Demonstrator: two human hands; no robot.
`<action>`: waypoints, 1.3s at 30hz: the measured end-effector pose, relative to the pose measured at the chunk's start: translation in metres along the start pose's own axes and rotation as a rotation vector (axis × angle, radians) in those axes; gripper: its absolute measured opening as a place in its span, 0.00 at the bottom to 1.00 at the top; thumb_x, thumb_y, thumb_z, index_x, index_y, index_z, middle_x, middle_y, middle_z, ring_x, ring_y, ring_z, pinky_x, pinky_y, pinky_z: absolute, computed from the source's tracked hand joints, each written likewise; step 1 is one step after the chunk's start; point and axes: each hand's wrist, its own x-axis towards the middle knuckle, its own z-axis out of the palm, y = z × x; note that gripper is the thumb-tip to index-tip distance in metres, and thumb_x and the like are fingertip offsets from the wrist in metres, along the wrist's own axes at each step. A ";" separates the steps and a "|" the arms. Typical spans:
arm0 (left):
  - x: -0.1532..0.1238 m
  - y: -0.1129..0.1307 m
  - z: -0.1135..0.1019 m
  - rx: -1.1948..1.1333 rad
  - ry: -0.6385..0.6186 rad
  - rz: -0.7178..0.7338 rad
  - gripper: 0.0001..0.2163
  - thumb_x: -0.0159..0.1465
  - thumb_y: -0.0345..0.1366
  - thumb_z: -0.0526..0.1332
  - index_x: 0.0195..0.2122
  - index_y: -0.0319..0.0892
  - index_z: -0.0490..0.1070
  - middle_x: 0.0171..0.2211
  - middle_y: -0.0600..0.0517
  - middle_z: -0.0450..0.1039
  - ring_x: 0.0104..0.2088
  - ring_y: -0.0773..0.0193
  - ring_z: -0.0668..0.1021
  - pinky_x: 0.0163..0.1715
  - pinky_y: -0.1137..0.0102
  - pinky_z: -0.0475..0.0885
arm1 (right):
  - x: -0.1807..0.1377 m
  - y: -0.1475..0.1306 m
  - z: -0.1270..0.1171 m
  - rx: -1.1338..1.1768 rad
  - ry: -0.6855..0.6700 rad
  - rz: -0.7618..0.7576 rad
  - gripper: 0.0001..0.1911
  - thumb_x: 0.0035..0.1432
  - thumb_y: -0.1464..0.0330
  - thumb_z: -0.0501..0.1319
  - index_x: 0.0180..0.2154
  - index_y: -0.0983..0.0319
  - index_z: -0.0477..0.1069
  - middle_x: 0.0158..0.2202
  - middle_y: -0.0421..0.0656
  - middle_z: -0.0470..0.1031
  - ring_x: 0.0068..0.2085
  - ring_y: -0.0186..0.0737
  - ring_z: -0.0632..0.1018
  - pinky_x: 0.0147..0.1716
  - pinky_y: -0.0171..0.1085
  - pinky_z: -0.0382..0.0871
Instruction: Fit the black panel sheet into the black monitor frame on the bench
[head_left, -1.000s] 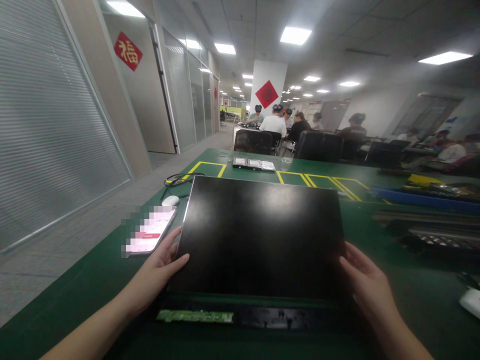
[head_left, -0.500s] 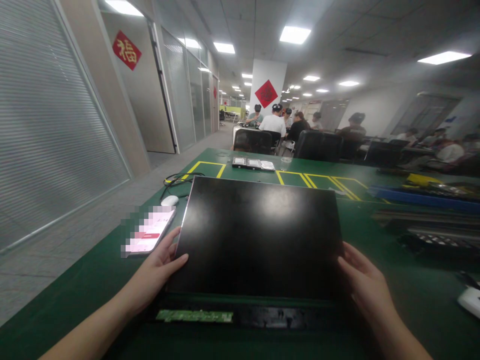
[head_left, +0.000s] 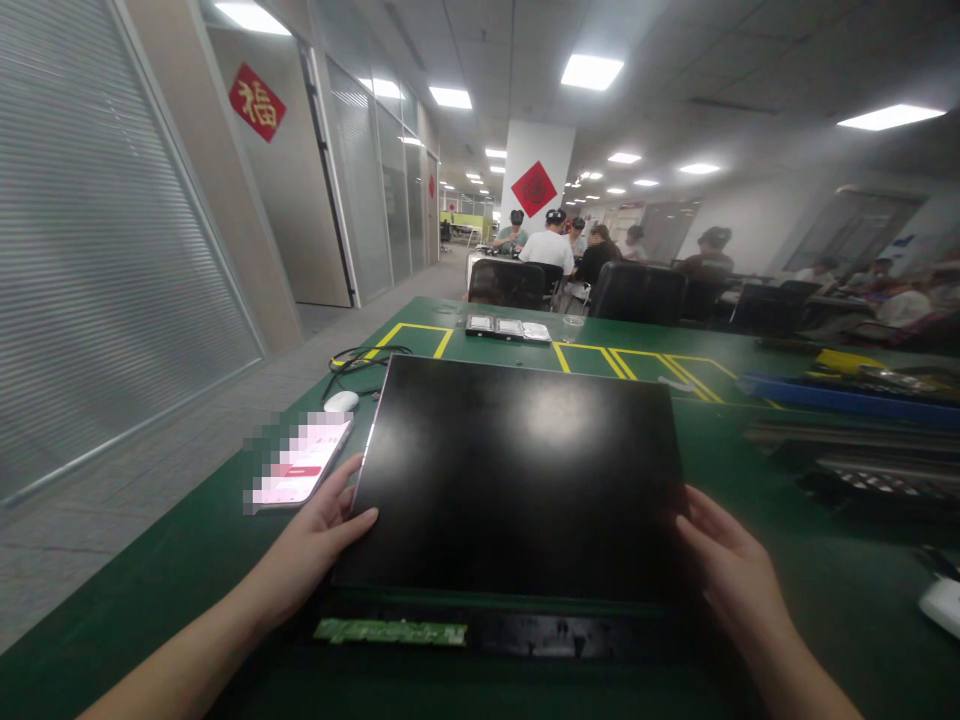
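A dark, flat LCD panel [head_left: 525, 470] is held between my two hands over the green table. My left hand [head_left: 337, 520] grips its left edge, thumb on the front face and fingers behind. At the right edge my right hand [head_left: 720, 535] holds it the same way, its fingertips partly hidden. Along the panel's lower edge lies a black strip [head_left: 570, 636] carrying a narrow green circuit board [head_left: 390, 632]. Whether that strip is joined to the panel cannot be made out.
Left of the panel are a phone [head_left: 304, 465] with a lit screen, a white mouse [head_left: 342, 401] and a black cable [head_left: 352, 365]. Hard drives [head_left: 508, 328] stand farther back. A blue tray [head_left: 847, 392] is at right. Several people [head_left: 547, 245] sit beyond the table [head_left: 187, 590].
Both hands keep the same hold on the panel. The whole view has shifted very slightly; nothing else has visibly moved.
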 end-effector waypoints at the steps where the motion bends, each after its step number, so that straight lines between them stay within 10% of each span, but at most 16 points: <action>1: 0.000 0.000 0.000 0.002 0.000 0.002 0.35 0.54 0.32 0.71 0.62 0.50 0.58 0.53 0.48 0.78 0.54 0.48 0.76 0.55 0.59 0.70 | 0.000 0.001 -0.001 0.002 -0.005 -0.001 0.31 0.36 0.64 0.74 0.47 0.55 0.76 0.44 0.41 0.81 0.52 0.48 0.76 0.53 0.42 0.70; 39: 0.001 -0.001 0.000 -0.027 0.019 -0.017 0.43 0.51 0.31 0.73 0.66 0.50 0.54 0.54 0.47 0.77 0.56 0.47 0.74 0.56 0.59 0.68 | 0.002 0.002 0.000 -0.005 0.034 0.001 0.30 0.34 0.65 0.73 0.45 0.55 0.77 0.41 0.42 0.82 0.47 0.49 0.79 0.46 0.41 0.74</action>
